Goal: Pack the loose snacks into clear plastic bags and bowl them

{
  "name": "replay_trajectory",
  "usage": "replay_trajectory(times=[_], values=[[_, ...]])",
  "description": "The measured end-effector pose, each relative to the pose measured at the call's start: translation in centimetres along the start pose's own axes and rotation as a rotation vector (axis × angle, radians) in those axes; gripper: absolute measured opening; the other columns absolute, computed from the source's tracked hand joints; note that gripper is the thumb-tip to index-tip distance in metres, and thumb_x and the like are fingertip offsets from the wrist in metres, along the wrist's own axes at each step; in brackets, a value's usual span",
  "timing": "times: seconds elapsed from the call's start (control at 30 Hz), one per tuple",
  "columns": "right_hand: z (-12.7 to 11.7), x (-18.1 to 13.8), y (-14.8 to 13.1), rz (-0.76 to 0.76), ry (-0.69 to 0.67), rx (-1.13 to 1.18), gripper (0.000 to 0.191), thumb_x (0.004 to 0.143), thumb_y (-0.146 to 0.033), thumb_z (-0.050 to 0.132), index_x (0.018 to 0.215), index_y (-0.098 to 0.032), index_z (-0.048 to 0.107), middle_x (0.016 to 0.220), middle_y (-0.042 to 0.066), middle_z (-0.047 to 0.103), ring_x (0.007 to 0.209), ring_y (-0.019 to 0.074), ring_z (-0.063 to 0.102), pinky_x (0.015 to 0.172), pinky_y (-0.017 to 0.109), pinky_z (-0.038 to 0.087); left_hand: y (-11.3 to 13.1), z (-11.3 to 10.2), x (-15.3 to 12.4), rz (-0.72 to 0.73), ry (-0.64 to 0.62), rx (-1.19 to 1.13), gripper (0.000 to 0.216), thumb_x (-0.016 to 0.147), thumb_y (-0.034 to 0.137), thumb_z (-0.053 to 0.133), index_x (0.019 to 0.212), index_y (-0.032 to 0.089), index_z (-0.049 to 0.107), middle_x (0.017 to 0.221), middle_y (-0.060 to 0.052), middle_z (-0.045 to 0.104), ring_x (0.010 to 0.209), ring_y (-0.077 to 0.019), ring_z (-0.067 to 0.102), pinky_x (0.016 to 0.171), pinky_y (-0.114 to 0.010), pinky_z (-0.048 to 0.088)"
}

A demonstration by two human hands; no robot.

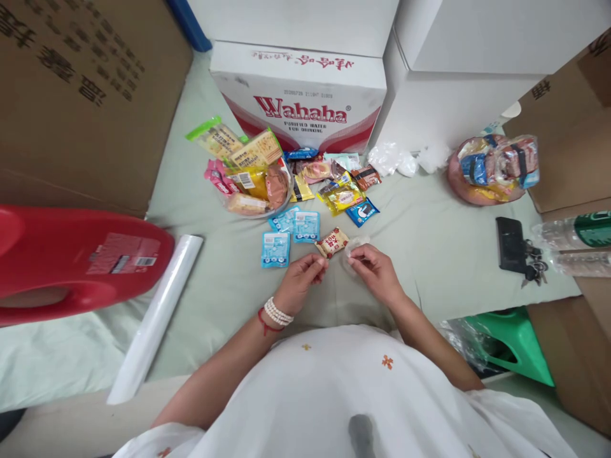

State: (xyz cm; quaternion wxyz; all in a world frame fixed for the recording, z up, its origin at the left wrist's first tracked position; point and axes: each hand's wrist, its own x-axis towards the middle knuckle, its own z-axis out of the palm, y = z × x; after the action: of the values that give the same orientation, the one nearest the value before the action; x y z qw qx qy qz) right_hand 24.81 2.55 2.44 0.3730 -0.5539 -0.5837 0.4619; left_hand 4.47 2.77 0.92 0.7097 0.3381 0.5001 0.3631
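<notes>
My left hand (305, 277) is closed, thumb and forefinger pinched at the lower edge of a small cream-and-red snack packet (333, 242). My right hand (377, 272) pinches a small clear plastic bag (352, 249), just right of that packet. Left of the packet lie several light-blue sachets (275, 248) on the cloth. Behind them, a yellow snack packet (342, 196) and a dark-blue packet (363, 212) are among other loose snacks. A clear round bowl (267, 215) heaped with wrapped snacks stands behind the sachets.
A Wahaha water carton (300, 95) stands at the back. Crumpled clear plastic bags (391, 158) lie beside it. At right are a filled pinkish bowl (458, 184), a black phone-like object (510, 243), keys (534, 267) and bottles (592, 230). A red jug (86, 254) and white roll (157, 318) are left.
</notes>
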Motion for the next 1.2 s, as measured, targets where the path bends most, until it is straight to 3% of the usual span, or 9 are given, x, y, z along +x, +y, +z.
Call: replay_trajectory(times=[0.13, 0.23, 0.4, 0.57, 0.77, 0.87, 1.0, 1.1, 1.2], values=[[0.5, -0.5, -0.4, -0.281, -0.081, -0.301, 0.021, 0.101, -0.032, 0.053, 0.095, -0.024, 0.072, 0.097, 0.009, 0.070, 0.092, 0.0223, 0.063, 0.083, 0.037, 0.052, 0.4, 1.0, 0.1, 0.035, -0.029, 0.063, 0.045, 0.077, 0.060, 0.079, 0.086, 0.017, 0.068, 0.069, 0.003, 0.058, 0.061, -0.0103, 0.045, 0.059, -0.025, 0.035], [0.9, -0.9, -0.3, -0.314, -0.085, -0.299, 0.021, 0.102, -0.032, 0.054, 0.099, -0.024, 0.073, 0.102, 0.009, 0.072, 0.098, 0.0229, 0.065, 0.087, 0.038, 0.053, 0.3, 1.3, 0.4, 0.071, -0.027, 0.078, 0.042, 0.073, 0.055, 0.082, 0.083, 0.016, 0.069, 0.068, 0.003, 0.058, 0.061, -0.0100, 0.044, 0.059, -0.025, 0.035], [1.0, -1.0, -0.1, -0.029, -0.008, -0.058, 0.024, 0.098, -0.046, 0.062, 0.099, -0.024, 0.072, 0.094, 0.005, 0.071, 0.083, 0.0179, 0.067, 0.073, 0.030, 0.053, 0.0, 1.3, 0.3, 0.074, -0.033, 0.133, 0.035, 0.078, 0.050, 0.077, 0.081, 0.015, 0.073, 0.059, 0.003, 0.054, 0.058, -0.0104, 0.043, 0.057, -0.025, 0.032], [1.5, -0.7, 0.2, 0.023, 0.021, -0.019, 0.026, 0.094, -0.046, 0.064, 0.085, -0.023, 0.070, 0.083, 0.003, 0.064, 0.078, 0.0167, 0.060, 0.070, 0.028, 0.048, -0.1, 1.7, 0.1, 0.080, 0.004, 0.147, 0.027, 0.076, 0.043, 0.076, 0.075, 0.017, 0.072, 0.059, 0.004, 0.054, 0.057, -0.0099, 0.041, 0.056, -0.025, 0.030], [0.1, -0.6, 0.6, 0.209, 0.052, 0.171, 0.025, 0.088, -0.046, 0.068, 0.082, -0.022, 0.064, 0.074, 0.000, 0.061, 0.069, 0.0150, 0.055, 0.066, 0.027, 0.046, -0.8, 0.0, 0.4, -0.040, 0.102, -0.086, 0.016, 0.069, 0.031, 0.074, 0.071, 0.019, 0.063, 0.060, 0.004, 0.056, 0.054, -0.0091, 0.044, 0.054, -0.023, 0.033], [-1.4, -0.6, 0.6, 0.285, 0.049, 0.329, 0.023, 0.081, -0.041, 0.072, 0.075, -0.022, 0.062, 0.078, 0.000, 0.064, 0.067, 0.0138, 0.055, 0.065, 0.027, 0.048, -0.5, -1.2, 0.1, -0.047, 0.105, -0.201, 0.016, 0.065, 0.027, 0.074, 0.067, 0.018, 0.061, 0.076, 0.001, 0.063, 0.067, -0.0109, 0.055, 0.060, -0.023, 0.044], [-3.0, -1.2, 0.7, 0.383, -0.012, 0.477, 0.028, 0.074, -0.042, 0.079, 0.071, -0.021, 0.062, 0.076, 0.000, 0.064, 0.061, 0.0124, 0.054, 0.060, 0.027, 0.050, 0.1, -1.9, -0.7, -0.069, -0.006, -0.327, 0.021, 0.065, 0.028, 0.080, 0.069, 0.017, 0.062, 0.094, -0.003, 0.066, 0.089, -0.0170, 0.062, 0.080, -0.033, 0.058], [-3.1, -1.8, 1.0, 0.393, 0.017, 0.470, 0.034, 0.079, -0.052, 0.079, 0.081, -0.021, 0.066, 0.075, 0.000, 0.064, 0.065, 0.0141, 0.059, 0.061, 0.027, 0.054, 0.2, -1.8, -1.1, -0.080, -0.013, -0.343, 0.025, 0.067, 0.031, 0.083, 0.073, 0.018, 0.062, 0.085, -0.001, 0.063, 0.083, -0.0160, 0.061, 0.080, -0.035, 0.059], [-2.4, -2.2, 1.3, 0.427, 0.019, 0.519, 0.050, 0.083, -0.065, 0.073, 0.110, -0.024, 0.067, 0.096, 0.005, 0.070, 0.082, 0.0188, 0.066, 0.066, 0.032, 0.060, 0.0, -1.5, -1.2, -0.065, -0.011, -0.317, 0.027, 0.066, 0.032, 0.083, 0.072, 0.019, 0.060, 0.080, 0.000, 0.062, 0.080, -0.0152, 0.061, 0.081, -0.035, 0.059]])
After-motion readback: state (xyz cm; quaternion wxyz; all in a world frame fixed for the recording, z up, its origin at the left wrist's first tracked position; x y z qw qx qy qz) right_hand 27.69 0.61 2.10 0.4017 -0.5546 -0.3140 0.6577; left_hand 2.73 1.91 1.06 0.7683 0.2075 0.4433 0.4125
